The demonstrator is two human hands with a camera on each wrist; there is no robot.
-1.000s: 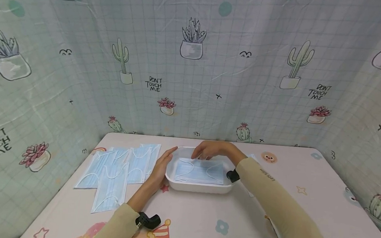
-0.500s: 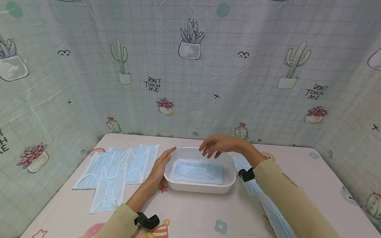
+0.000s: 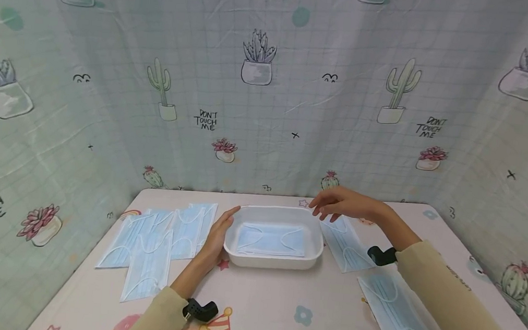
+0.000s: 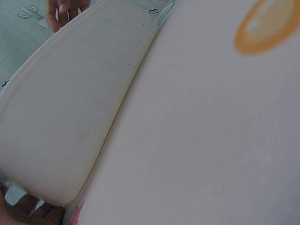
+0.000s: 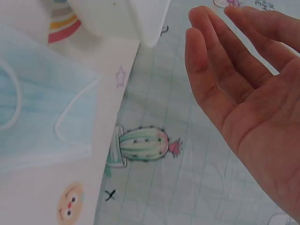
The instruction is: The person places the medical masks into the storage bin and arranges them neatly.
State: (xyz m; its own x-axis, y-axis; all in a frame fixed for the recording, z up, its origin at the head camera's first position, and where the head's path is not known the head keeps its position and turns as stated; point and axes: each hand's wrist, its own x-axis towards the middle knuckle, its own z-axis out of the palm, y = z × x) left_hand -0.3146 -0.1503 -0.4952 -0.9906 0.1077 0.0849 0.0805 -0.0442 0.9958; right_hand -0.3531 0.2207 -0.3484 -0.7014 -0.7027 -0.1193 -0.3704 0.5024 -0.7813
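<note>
Right hand (image 3: 343,202): shifted from above the tray (image 3: 274,263) to its far right corner; fingers loose, holding nothing.
Left hand (image 3: 215,238): fingers unclenched against tray's left end.
Face mask (image 3: 343,241): near right fingers; likely light, limp; best pinched by an edge.

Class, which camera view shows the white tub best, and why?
The head view: nearly the whole white tub, with its inside, is visible. The left wrist view shows mainly an outer wall; the right wrist view, only a part, cut off at the top.
</note>
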